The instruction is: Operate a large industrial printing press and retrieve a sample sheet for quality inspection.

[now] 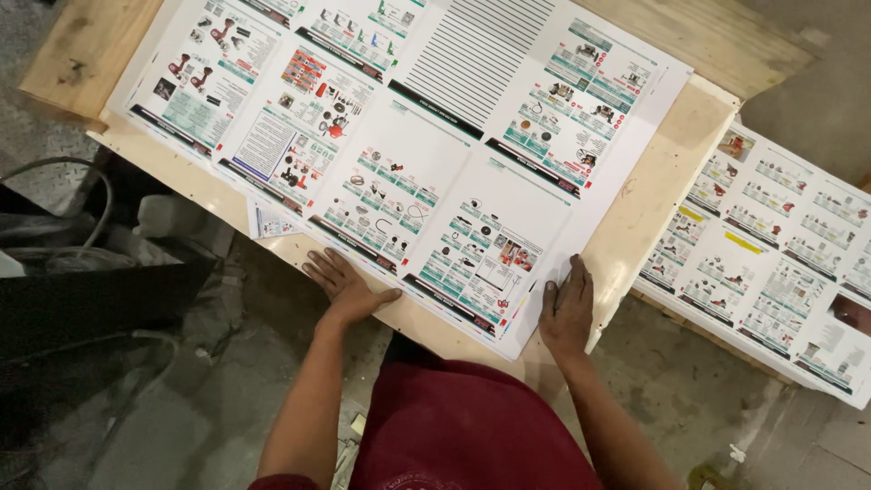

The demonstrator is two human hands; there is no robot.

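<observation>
1. At about seven o'clock from the middle of my view, I see the left hand (pixel 346 286) lying flat and released, fingers spread, palm down on the near edge of the large printed sheet (pixel 399 136), gripping nothing.
2. Over at five o'clock, the right hand (pixel 568 308) also rests open and flat, its fingers pressing the sheet's near right corner where it meets the board; nothing is grasped.
3. Between the two hands runs the sheet's near edge. The sheet itself spreads from there toward twelve o'clock, covered with catalogue-style panels of tools and parts in red, teal and black, plus one panel of plain ruled lines near the top.
4. Under it lies a pale wooden board (pixel 667 154), its bare surface showing at three o'clock of the sheet and along the near edge.
5. A small paper scrap (pixel 272 222) peeks out below the sheet at nine o'clock of the left hand.
6. Farther out at three o'clock, well apart, a second stack of printed sheets (pixel 771 245) sits lower down.
7. At eight o'clock I see cables (pixel 82 172) and grey concrete floor (pixel 181 426).
</observation>
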